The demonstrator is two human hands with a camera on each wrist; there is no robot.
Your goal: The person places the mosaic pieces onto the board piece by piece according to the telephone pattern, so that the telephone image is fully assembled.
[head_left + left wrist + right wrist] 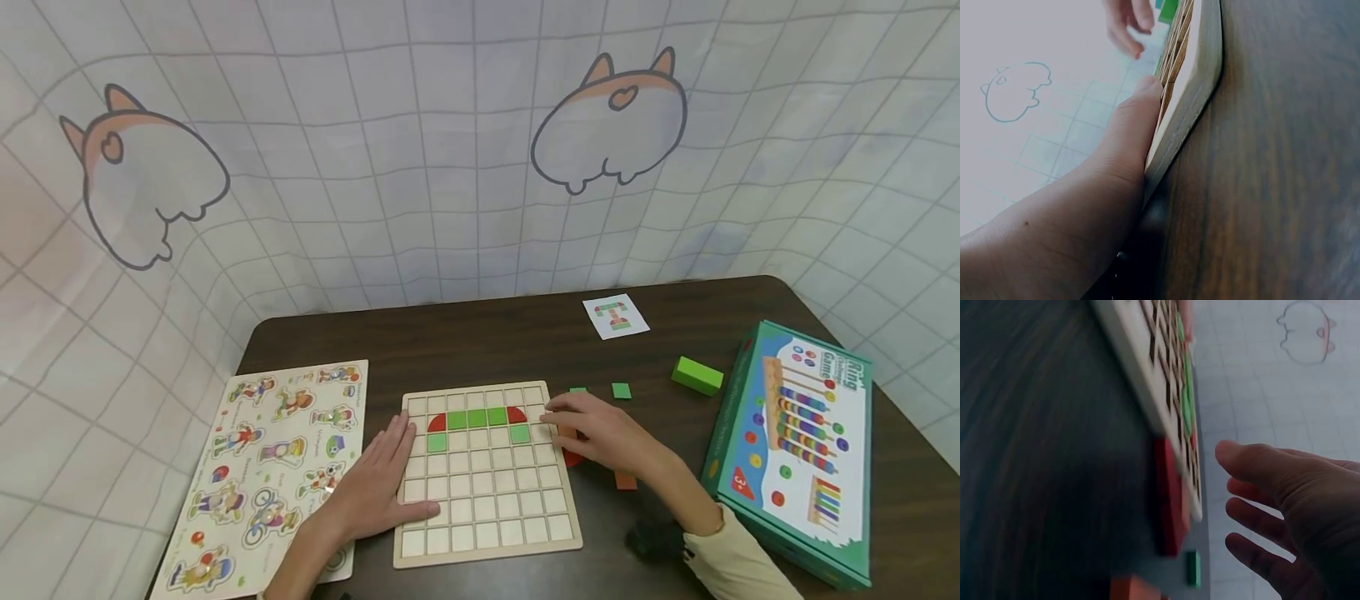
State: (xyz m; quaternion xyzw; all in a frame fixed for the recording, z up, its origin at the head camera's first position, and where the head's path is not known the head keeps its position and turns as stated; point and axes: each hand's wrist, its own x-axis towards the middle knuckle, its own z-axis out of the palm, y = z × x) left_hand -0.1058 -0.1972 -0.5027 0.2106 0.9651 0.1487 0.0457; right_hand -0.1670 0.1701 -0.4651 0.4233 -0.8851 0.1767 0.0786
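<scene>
A wooden grid board (pixel 487 532) lies in front of me. In its upper part, green squares (pixel 477 418) form a row with a red rounded piece (pixel 437 423) at either end. A paler green square (pixel 437 442) sits below each end. My left hand (pixel 375 483) rests along the board's left edge, thumb spread over the lower cells. Over the right edge hovers my right hand (pixel 600 429). The right wrist view shows its thumb and fingers apart, nothing between them. Red pieces (pixel 1169 500) lie beside the board below that hand, partly hidden in the head view.
Right of the board lie a green square (pixel 621 391) and an orange piece (pixel 626 481). Behind them is a pattern card (pixel 617 317). A green block (pixel 697 376) stands near a game box (pixel 802 533) at right. A picture puzzle board (pixel 292 379) lies left.
</scene>
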